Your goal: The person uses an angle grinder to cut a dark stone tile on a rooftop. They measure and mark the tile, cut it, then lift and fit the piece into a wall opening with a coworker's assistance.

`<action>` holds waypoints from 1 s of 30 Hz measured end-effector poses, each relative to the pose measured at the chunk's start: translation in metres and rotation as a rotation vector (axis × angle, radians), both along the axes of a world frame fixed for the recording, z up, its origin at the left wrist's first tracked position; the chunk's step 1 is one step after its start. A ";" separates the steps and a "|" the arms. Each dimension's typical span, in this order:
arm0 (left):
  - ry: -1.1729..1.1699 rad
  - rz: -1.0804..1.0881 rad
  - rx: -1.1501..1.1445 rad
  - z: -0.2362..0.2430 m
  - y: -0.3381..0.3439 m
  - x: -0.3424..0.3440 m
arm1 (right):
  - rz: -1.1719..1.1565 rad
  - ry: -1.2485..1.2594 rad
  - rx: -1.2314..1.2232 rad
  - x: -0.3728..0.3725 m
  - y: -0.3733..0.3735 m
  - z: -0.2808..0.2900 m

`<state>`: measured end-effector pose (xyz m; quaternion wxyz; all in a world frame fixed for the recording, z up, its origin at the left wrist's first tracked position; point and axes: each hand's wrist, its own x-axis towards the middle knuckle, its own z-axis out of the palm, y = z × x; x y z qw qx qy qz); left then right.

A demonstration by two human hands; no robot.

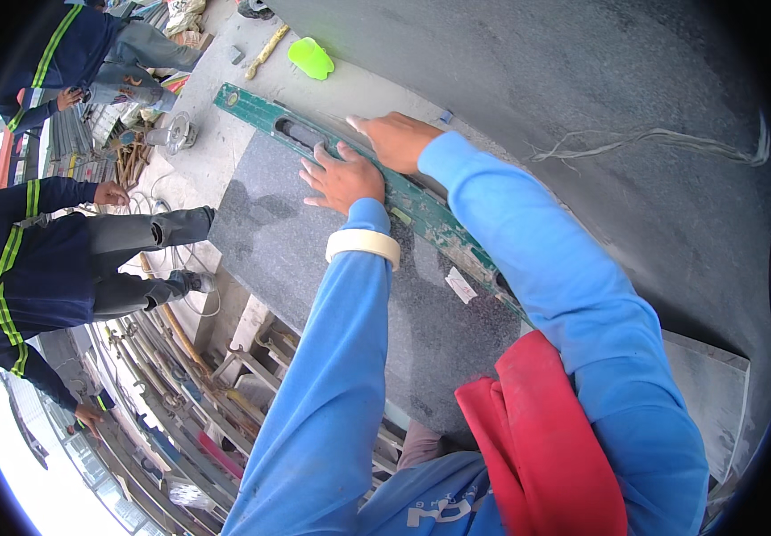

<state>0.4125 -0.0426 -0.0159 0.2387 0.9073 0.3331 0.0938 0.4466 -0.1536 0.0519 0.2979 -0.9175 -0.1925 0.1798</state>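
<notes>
A long green spirit level [439, 228] with scuffed paint lies slantwise along the back edge of a dark grey speckled stone slab [314, 259]. My left hand [348, 179] rests with spread fingers on the slab and the level's near edge. Just beyond it, my right hand [396, 141] is at the level's far side, one finger stretched out to the left and other fingers partly hidden. A cream roll of tape [363, 247] sits round my left sleeve like a bracelet. A small white label [461, 285] is stuck on the slab, which has dark damp-looking patches.
A large grey stone face [582, 89] rises behind the level, with pale strands hanging on it. A bright green plastic piece [311, 58] lies on the ledge. Two people in dark striped tops [41, 255] [82, 45] stand at left, near metal pipes [149, 366] and cables.
</notes>
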 end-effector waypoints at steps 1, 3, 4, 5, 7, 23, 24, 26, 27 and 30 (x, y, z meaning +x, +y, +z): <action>0.002 0.002 0.001 -0.002 0.000 -0.001 | 0.026 -0.005 -0.016 0.023 0.019 -0.005; 0.009 0.000 0.013 -0.004 0.002 0.001 | 0.085 -0.013 -0.022 0.062 0.048 -0.012; 0.018 0.002 0.020 -0.006 0.003 0.001 | 0.123 -0.018 -0.037 0.080 0.060 -0.014; 0.045 0.001 0.021 -0.006 0.004 0.003 | 0.145 -0.055 -0.049 0.097 0.072 -0.015; 0.045 0.004 0.050 -0.006 0.006 0.003 | 0.199 -0.093 -0.118 0.120 0.093 -0.020; -0.024 -0.028 0.036 -0.022 0.010 0.004 | 0.251 0.139 -0.339 -0.259 -0.225 0.050; -0.016 -0.018 0.054 -0.022 0.010 0.005 | 0.214 0.293 -0.396 -0.294 -0.247 0.069; -0.021 -0.008 0.044 -0.021 0.010 0.006 | 0.143 0.538 -0.590 -0.351 -0.276 0.106; -0.020 -0.004 0.049 -0.021 0.010 0.006 | 0.106 0.649 -0.676 -0.373 -0.287 0.123; -0.032 0.000 0.040 -0.023 0.011 0.007 | 0.196 0.821 -0.851 -0.405 -0.316 0.152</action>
